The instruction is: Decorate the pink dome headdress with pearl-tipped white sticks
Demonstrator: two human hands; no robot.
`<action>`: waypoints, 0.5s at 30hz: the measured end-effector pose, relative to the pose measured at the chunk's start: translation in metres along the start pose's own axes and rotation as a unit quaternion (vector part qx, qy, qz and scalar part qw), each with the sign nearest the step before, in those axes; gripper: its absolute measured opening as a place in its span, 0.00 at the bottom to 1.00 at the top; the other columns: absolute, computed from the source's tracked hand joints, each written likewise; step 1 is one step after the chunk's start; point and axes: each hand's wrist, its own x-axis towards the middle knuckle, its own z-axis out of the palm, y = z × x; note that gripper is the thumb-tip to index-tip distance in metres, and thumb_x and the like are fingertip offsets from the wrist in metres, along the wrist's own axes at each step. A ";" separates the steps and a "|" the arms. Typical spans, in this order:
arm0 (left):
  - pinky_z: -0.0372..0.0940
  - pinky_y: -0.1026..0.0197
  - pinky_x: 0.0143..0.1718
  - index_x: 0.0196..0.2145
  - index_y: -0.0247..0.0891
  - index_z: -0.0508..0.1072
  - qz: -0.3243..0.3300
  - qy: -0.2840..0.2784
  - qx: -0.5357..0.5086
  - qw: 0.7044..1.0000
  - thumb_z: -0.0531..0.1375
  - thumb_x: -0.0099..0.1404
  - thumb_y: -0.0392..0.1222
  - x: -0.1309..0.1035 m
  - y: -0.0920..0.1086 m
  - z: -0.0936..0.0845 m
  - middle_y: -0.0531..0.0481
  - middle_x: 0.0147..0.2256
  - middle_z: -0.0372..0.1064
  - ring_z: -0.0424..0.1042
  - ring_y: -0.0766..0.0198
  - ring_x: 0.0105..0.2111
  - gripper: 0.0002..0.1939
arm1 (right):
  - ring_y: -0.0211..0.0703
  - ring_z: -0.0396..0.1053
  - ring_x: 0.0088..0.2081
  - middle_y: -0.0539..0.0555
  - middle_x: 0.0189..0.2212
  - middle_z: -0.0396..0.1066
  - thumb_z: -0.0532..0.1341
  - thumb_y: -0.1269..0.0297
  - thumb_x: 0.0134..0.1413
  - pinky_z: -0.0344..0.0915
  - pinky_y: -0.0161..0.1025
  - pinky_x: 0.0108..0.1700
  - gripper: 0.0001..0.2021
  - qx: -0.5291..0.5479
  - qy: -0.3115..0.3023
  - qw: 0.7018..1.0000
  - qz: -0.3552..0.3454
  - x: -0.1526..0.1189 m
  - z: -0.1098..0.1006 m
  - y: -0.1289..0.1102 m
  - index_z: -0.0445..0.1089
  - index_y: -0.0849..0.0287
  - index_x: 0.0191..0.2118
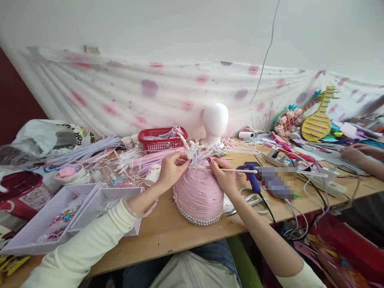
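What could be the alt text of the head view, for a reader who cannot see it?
A person's left hand is at white beaded sprigs atop a pink, ridged dome with a beaded rim; the right hand holds a thin stick. Behind are a white head form and red basket; white trays sit left, a blue glue gun right.

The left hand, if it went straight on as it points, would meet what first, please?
The left hand would probably meet the white beaded sprigs right at its fingertips, though depth is unclear.
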 end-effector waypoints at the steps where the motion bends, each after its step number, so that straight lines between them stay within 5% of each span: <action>1: 0.71 0.62 0.31 0.27 0.39 0.74 0.000 -0.001 0.000 1.000 0.64 0.54 0.36 0.000 0.000 0.001 0.51 0.29 0.77 0.76 0.62 0.27 0.02 | 0.36 0.51 0.22 0.46 0.16 0.53 0.59 0.53 0.56 0.50 0.36 0.26 0.22 -0.002 0.001 1.000 0.000 0.000 0.000 0.000 0.55 0.57 0.16; 9: 0.70 0.60 0.32 0.25 0.38 0.72 -0.002 -0.048 -0.034 0.998 0.64 0.53 0.37 0.010 -0.004 -0.003 0.50 0.26 0.75 0.76 0.61 0.28 0.03 | 0.35 0.51 0.20 0.45 0.14 0.53 0.60 0.50 0.54 0.52 0.35 0.24 0.24 -0.011 0.004 1.000 -0.002 0.002 0.000 0.000 0.55 0.56 0.15; 15: 0.71 0.61 0.35 0.28 0.37 0.74 0.015 -0.060 -0.039 0.997 0.63 0.53 0.34 0.010 -0.003 -0.009 0.51 0.29 0.77 0.76 0.62 0.30 0.02 | 0.34 0.56 0.17 0.47 0.12 0.59 0.59 0.45 0.56 0.52 0.34 0.21 0.25 0.038 -0.004 0.999 0.032 0.004 0.001 -0.005 0.68 0.59 0.18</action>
